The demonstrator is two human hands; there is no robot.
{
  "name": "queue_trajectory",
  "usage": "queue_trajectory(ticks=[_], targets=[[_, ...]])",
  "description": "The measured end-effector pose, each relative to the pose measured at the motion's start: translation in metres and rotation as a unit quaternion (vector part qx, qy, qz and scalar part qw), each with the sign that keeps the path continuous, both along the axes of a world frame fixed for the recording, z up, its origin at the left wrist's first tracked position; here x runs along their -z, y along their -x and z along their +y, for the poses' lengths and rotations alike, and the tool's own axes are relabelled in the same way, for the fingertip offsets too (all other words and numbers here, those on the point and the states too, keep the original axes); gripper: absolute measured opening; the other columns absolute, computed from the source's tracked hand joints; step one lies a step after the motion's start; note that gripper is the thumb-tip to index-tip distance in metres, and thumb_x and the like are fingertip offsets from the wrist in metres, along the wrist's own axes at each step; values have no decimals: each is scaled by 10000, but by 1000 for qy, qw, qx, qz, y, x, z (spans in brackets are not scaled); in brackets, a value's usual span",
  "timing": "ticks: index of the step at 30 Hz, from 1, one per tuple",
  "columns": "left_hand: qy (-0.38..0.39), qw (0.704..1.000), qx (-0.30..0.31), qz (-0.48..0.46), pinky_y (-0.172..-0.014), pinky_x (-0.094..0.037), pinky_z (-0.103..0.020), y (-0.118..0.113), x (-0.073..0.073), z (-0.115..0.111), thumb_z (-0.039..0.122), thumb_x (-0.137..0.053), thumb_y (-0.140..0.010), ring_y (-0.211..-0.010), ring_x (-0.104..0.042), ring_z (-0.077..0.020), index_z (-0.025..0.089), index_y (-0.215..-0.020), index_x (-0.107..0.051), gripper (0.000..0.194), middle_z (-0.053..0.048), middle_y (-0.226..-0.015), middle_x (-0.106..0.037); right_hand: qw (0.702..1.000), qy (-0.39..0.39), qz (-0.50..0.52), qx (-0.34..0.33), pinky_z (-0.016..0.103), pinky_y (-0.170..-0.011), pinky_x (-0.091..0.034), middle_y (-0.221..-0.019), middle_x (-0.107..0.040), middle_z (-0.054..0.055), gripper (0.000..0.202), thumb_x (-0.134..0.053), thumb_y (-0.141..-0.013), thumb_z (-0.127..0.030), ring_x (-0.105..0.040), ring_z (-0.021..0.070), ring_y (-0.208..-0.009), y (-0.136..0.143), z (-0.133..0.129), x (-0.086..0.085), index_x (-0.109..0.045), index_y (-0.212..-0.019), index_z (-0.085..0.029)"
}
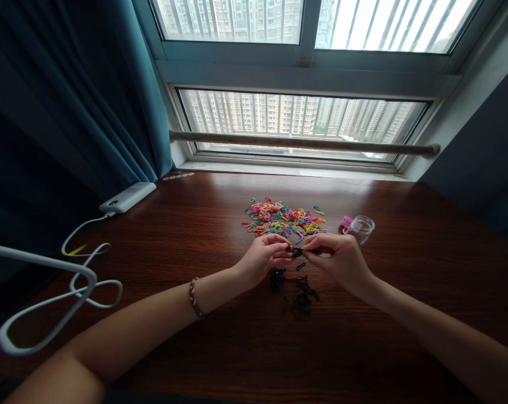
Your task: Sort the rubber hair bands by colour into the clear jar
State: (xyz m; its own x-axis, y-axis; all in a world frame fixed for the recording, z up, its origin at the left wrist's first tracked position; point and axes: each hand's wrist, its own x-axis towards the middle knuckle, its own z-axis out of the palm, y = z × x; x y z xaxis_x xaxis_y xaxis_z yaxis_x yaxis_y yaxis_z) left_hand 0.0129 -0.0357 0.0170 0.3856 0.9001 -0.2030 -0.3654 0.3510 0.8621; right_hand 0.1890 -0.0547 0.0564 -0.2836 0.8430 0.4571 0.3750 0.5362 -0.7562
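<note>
My left hand [260,259] and my right hand [340,261] meet over the middle of the table, fingertips pinched on small black loop-shaped pieces [296,252]. How these pieces join is too small to make out. Just below the fingers lies a single black loop [301,266]. Nearer to me are a black clump [277,278] and a loose, tangled heap of black pieces [304,297]. Beyond my hands spreads a pile of small multicoloured loops [283,217]. A clear jar [362,227] lies behind my right hand, beside a pink object [346,222].
The dark wooden table [186,348] reaches to the window. At the left, a white device resembling a power bank [129,196] has a white cable [85,255] looping across the tabletop. A blue curtain [123,101] hangs there, and a metal rail [304,143] crosses the window.
</note>
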Motion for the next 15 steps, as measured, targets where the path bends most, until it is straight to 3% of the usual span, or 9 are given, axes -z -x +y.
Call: queue_trajectory(ticks=[3, 7, 11, 15], targets=[[-11, 1000, -3, 14, -642, -507, -225, 0, -1, 1, 179, -682, -654, -656, -630, -124, 120, -774, -581, 167, -44, -739, -638, 999, 14, 30, 26, 264, -603, -532, -734, -683, 50, 48, -649, -656, -202, -640, 170, -679, -11, -2, -23, -656, -661, -154], [-29, 998, 3, 52, -666, -499, -229, -1, -5, -1, 208, -718, -615, -643, -625, -119, 108, -745, -621, 190, -50, -716, -650, 996, 22, 14, 91, 243, -574, -521, -766, -684, 43, 96, -677, -632, -246, -638, 155, -649, -48, 0, -66, -669, -683, -166], [-51, 995, 14, 89, -682, -497, -251, -2, -6, -4, 244, -730, -594, -665, -632, -142, 103, -740, -651, 218, -68, -716, -667, 979, 16, -139, 152, 228, -534, -477, -686, -677, 30, 149, -682, -617, -291, -626, 150, -625, -90, 10, -104, -691, -716, -180], [-61, 992, 39, 104, -690, -499, -259, -2, -5, -6, 252, -726, -596, -693, -640, -161, 103, -757, -656, 230, -82, -730, -679, 940, 45, -297, 163, 215, -476, -413, -559, -644, 2, 107, -668, -605, -270, -589, 126, -541, -102, 22, -119, -693, -643, -173]])
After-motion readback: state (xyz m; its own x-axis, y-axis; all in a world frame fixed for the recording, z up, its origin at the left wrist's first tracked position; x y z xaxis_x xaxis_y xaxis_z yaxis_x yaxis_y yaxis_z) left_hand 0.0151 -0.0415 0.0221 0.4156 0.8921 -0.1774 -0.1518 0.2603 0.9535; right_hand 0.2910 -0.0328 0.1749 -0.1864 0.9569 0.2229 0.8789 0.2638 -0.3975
